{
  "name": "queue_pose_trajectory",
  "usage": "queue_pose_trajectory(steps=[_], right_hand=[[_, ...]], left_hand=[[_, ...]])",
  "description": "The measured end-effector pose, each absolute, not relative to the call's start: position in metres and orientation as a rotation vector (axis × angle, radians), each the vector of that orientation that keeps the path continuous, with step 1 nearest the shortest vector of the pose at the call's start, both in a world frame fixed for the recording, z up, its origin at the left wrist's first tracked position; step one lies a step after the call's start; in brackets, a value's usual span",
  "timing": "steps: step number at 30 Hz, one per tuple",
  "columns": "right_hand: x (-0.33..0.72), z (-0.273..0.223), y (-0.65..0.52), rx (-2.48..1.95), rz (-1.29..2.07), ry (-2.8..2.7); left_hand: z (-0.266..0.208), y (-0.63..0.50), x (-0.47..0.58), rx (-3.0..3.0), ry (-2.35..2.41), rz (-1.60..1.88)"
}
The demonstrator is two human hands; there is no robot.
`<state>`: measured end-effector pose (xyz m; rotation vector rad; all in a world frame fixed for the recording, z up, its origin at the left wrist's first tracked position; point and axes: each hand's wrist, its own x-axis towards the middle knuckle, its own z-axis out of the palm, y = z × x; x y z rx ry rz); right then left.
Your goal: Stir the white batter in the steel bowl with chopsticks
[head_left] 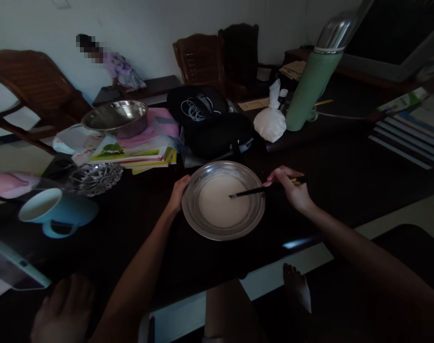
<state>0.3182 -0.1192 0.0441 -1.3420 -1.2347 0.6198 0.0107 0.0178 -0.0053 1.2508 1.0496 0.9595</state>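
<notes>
Over the bowl (pixel 190 204), the brush (pixel 251 192) slants down leftward.

Free tabletop (pixel 349 176) between right hand (pixel 291 187) and books (pixel 411 136), black case (pixel 217 133) blocking behind bowl (pixel 223 234), mug (pixel 74 208) at left

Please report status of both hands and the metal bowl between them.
Left hand against side of metal bowl. Right hand holding black-handled brush, tip at whitish mixture. Black case beyond bowl, apparently not obstructing.

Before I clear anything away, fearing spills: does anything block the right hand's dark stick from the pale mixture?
Nothing visible does. From the right hand, the dark stick reaches inside the metal bowl, its tip at the pale mixture.
</notes>
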Motion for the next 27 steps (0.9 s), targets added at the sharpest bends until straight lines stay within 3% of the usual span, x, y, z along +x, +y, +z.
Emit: queue_pose_trajectory(steps=[8,14,19,27], right_hand=[[0.299,0.031,-0.130,-1.327,0.589,-1.608],[0.309,0.035,-0.124,-1.386,0.401,-1.461],[0.317,0.048,-0.135,-1.363,0.580,-1.255],[0.297,0.032,-0.134,-1.314,0.575,-1.672]], left_hand=[[0.001,0.016,0.014,1.279,1.026,0.958],[0.003,0.014,0.015,1.306,1.021,0.966],[0.000,0.015,0.015,1.282,0.990,0.979],[-0.001,0.016,0.014,1.280,0.976,0.986]])
